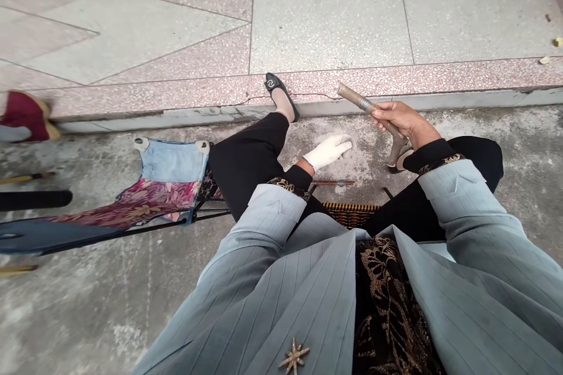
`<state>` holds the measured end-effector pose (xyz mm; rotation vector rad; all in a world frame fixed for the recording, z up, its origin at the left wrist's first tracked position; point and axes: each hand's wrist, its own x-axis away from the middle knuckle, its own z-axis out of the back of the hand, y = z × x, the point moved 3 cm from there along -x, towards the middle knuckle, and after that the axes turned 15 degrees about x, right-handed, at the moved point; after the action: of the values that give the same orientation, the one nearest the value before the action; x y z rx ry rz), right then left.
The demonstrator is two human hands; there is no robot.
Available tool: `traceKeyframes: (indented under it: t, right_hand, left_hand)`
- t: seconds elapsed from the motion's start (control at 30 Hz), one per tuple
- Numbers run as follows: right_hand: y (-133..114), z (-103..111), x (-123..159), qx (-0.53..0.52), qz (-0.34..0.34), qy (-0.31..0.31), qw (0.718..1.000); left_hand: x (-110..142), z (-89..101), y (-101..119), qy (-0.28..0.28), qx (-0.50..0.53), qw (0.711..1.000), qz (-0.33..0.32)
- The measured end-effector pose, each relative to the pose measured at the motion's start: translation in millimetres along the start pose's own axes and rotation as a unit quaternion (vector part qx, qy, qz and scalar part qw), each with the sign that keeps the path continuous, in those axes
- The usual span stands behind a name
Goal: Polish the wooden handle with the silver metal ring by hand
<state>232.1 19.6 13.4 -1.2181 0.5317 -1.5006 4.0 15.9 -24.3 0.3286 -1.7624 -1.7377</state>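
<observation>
My right hand (402, 120), bare, is wrapped round a wooden stick (352, 95) with wire wound about it. The stick's upper end points up and to the left; its lower end broadens near my shoe. My left hand (331, 151) wears a white knitted glove and hovers low above the concrete, with its fingers curled together. Whether anything is inside those fingers is hidden. Just below the glove, a thin reddish-brown rod (325, 183) has a coil of wire round it. A woven seat (352, 214) shows between my legs.
A folding chair (173, 161) of denim and floral cloth stands at the left. Beyond it is a person's red shoe (26, 117). Several long handles (26, 178) reach in from the left edge. A raised tiled step (197, 111) runs across, with my left shoe (281, 94) against it.
</observation>
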Motion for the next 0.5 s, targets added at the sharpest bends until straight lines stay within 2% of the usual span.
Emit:
traceKeyframes:
  t: [0.07,0.13,0.23,0.3,0.37,0.43,0.5]
  right_hand:
    - [5,1,-4,0.057,-0.041,0.032,0.997]
    - [9,0,-7,0.159,-0.082,0.042,0.983]
    - [8,-5,-11,0.363,-0.099,0.034,0.926]
    - [5,-12,-13,0.465,-0.078,0.013,0.882]
    - [3,-21,-14,0.519,-0.065,-0.027,0.852]
    - [4,-27,-13,0.54,-0.068,-0.075,0.835]
    - [6,-32,-10,0.534,-0.073,-0.129,0.832]
  left_hand:
    - [0,-2.6,3,-0.005,-0.064,0.998,-0.019]
    - [1,-3.5,6,-0.005,-0.133,0.99,-0.039]
    - [2,-3.3,12,-0.001,-0.205,0.977,-0.051]
    - [3,-2.4,14,-0.001,-0.237,0.97,-0.055]
    - [4,-0.1,17,0.008,-0.259,0.964,-0.058]
    - [5,3.4,18,0.016,-0.276,0.96,-0.053]
    - [5,7.4,20,0.02,-0.29,0.956,-0.048]
